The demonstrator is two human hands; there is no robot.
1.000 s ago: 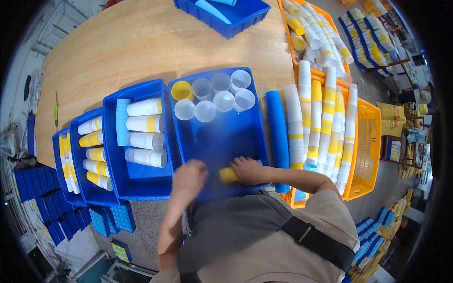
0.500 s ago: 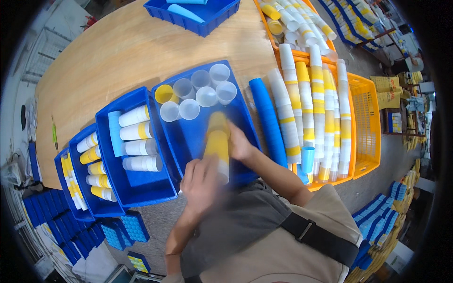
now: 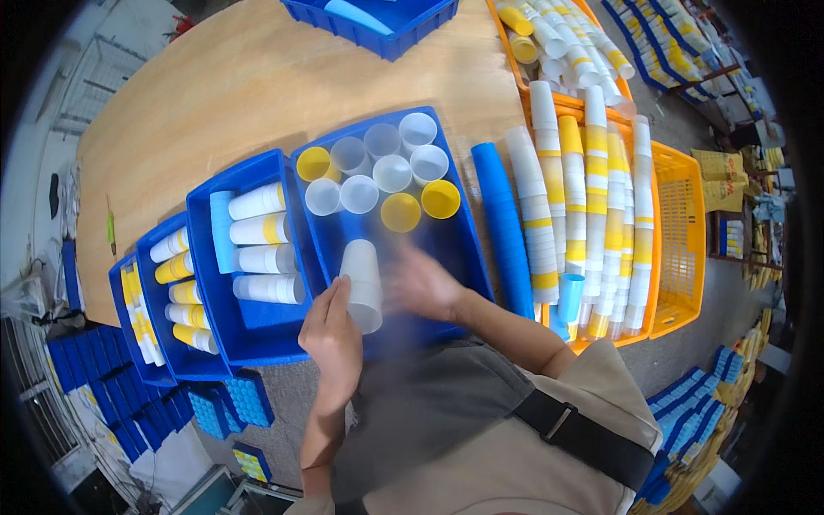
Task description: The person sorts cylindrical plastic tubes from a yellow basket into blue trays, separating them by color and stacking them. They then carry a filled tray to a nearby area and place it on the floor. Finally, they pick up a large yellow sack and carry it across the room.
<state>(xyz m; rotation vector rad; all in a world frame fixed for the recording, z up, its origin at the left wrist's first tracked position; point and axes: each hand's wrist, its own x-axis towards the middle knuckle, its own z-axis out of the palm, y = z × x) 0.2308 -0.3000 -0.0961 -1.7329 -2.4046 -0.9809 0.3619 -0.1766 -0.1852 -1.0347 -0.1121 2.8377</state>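
My left hand [image 3: 333, 335] is closed round a short stack of translucent white plastic cups [image 3: 361, 279], held tilted over the near part of a blue tray [image 3: 468, 257]. Just right of that stack, my right hand [image 3: 425, 281] is blurred by motion; its fingers look stretched out, with nothing seen in them. Several cups stand mouth up in the tray's far part: white cups [image 3: 359, 194], a yellow cup [image 3: 318, 163] at the far left corner, and two more yellow cups, one in front [image 3: 401, 212] and one at the right [image 3: 440, 199].
On the left, a row of blue trays [image 3: 257, 330] holds lying cup stacks [image 3: 268, 262]. A long blue cup stack [image 3: 502, 227] lies right of my tray, before orange crates [image 3: 678, 240] with white and yellow stacks [image 3: 596, 206]. Another blue tray [image 3: 390, 43] is at the far edge.
Two yellow cups now stand in the tray beside the white ones; they were in my hands before. My right hand is now off the stack, and my left holds only white cups.
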